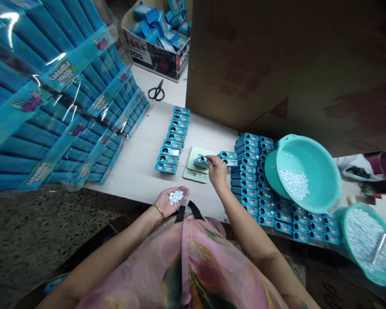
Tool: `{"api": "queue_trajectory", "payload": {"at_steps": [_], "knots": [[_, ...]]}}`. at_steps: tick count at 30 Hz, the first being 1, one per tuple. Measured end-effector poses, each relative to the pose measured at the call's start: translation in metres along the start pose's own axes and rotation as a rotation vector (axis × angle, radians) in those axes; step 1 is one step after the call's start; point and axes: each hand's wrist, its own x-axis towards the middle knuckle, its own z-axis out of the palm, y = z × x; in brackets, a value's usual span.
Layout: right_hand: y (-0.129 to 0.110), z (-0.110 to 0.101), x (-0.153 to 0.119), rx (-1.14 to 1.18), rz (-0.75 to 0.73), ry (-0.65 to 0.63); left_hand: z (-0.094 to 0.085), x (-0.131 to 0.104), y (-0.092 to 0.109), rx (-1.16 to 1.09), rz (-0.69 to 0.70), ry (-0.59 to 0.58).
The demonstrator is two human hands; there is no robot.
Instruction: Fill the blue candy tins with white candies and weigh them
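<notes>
My left hand [172, 201] is palm up near the table's front edge, with a small heap of pale blue-white candies [176, 197] on its palm and its fingers slightly curled. On a pale green kitchen scale [195, 176] stands a small blue box [199, 161] with a round hole in its top. My right hand [217, 171] is over the box's right end, its fingertips pinched together close to the hole. Whatever they hold is hidden. Just right of that hand are two more blue boxes [228, 155].
Left of the scale runs a row of blue boxes [170, 151]. Many more boxes [247, 178] stand right, beside turquoise tubs [328, 171] of candies. Black scissors [157, 91], a carton of blue boxes [154, 60], wrapped display packs [67, 94] and a large cardboard box [244, 64] surround the table.
</notes>
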Motion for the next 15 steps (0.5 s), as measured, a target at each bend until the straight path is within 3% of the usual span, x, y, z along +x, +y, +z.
{"api": "queue_trajectory", "payload": {"at_steps": [6,9,15], "knots": [[-0.050,0.017,-0.071,-0.296,-0.370,-0.637,0.000,0.001,-0.006,-0.014,-0.017,-0.012],[-0.053,0.025,-0.083,-0.393,-0.368,-0.700,-0.004,0.002,-0.011,0.004,-0.046,-0.019],[-0.039,0.024,-0.088,-0.333,-0.345,-0.697,-0.012,0.004,-0.013,0.037,-0.061,-0.025]]}}
